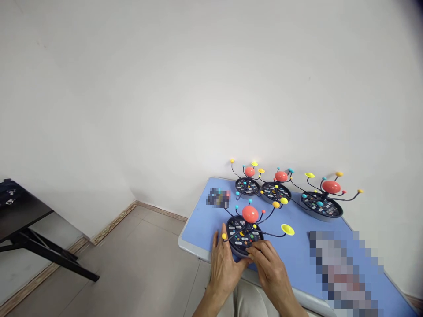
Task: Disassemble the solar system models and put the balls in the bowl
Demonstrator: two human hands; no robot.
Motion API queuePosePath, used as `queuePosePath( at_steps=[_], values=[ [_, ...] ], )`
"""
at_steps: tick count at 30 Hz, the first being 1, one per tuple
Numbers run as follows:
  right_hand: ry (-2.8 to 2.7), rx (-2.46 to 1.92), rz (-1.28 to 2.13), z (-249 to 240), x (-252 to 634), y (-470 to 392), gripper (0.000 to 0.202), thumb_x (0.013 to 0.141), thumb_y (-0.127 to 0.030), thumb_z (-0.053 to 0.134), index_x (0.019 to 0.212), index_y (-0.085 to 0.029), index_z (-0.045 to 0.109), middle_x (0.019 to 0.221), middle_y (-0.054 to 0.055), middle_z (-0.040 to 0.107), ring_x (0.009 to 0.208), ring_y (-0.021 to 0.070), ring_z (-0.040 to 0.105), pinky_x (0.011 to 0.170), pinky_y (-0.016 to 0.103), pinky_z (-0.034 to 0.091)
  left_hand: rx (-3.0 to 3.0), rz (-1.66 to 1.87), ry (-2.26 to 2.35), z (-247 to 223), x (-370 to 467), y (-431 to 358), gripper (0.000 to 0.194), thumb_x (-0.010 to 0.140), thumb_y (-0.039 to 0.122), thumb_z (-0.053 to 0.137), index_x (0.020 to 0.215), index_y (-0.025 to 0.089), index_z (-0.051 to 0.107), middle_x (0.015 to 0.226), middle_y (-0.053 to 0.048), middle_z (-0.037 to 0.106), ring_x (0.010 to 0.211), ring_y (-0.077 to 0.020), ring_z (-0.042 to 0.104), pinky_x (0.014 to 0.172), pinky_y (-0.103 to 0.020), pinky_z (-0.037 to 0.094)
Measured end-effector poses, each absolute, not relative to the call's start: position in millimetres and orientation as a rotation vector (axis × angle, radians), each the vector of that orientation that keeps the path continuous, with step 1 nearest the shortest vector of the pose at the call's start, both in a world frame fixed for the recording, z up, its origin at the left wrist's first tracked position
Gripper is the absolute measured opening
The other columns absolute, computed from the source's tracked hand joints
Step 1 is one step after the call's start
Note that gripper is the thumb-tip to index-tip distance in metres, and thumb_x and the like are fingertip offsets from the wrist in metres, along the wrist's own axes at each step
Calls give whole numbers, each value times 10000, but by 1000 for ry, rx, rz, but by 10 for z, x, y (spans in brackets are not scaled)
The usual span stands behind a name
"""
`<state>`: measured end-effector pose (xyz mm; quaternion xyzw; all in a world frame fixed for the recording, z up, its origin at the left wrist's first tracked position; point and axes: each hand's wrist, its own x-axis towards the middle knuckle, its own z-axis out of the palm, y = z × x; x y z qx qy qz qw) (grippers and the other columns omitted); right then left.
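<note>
Model (250,215) on blue table (297,259), nr front edge. L hand (224,266) fingers wide, round base (243,235), 6–9 o'clock. R hand (272,266) fingers narrow at 5 o'clock; can't tell if pinching. Similar models (281,176), 12–2 o'clock.

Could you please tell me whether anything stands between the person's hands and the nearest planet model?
Nothing visible does: the left hand and right hand both touch the nearest model's base, and the other three models stand farther back.
</note>
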<state>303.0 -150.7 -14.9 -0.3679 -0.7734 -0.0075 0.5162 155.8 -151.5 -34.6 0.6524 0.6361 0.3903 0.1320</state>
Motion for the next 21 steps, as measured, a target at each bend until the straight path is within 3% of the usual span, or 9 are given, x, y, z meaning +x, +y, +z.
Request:
queuePosePath(
  at_steps=[6, 9, 15, 21],
  values=[
    [-1842, -853, -9, -197, 3046, -1529, 273, 915, -57, 455, 1012, -226, 647, 908, 65, 628, 866, 187, 590, 695, 319, 533, 1857, 1034, 1647, -223, 1400, -1559, 1004, 678, 240, 741, 1541, 194, 229, 1579, -114, 324, 1463, -327, 272, 1189, -521, 284],
    [-1832, -837, -6, -169, 3045, -1527, 267, 908, -55, 473, 1016, -228, 646, 914, 64, 625, 866, 191, 593, 692, 322, 532, 1868, 1020, 1551, -150, 1259, -1557, 940, 741, 267, 708, 1545, 176, 231, 1601, -117, 264, 1478, -296, 240, 1206, -475, 267],
    [-1842, -791, -9, -134, 3041, -1504, 300, 905, -34, 454, 1024, -233, 644, 922, 67, 627, 886, 190, 591, 705, 325, 542, 1888, 1055, 1453, -102, 1163, -1496, 782, 820, 280, 648, 1522, 199, 314, 1570, -94, 346, 1466, -272, 281, 1206, -455, 279],
    [-1830, -788, -11, -182, 3052, -1494, 314, 908, -35, 460, 1053, -235, 654, 947, 77, 628, 923, 197, 591, 721, 332, 545, 1740, 1187, 1378, -119, 1199, -1501, 795, 770, 202, 682, 1499, 204, 363, 1555, -101, 377, 1447, -296, 318, 1199, -471, 287]
  ],
)
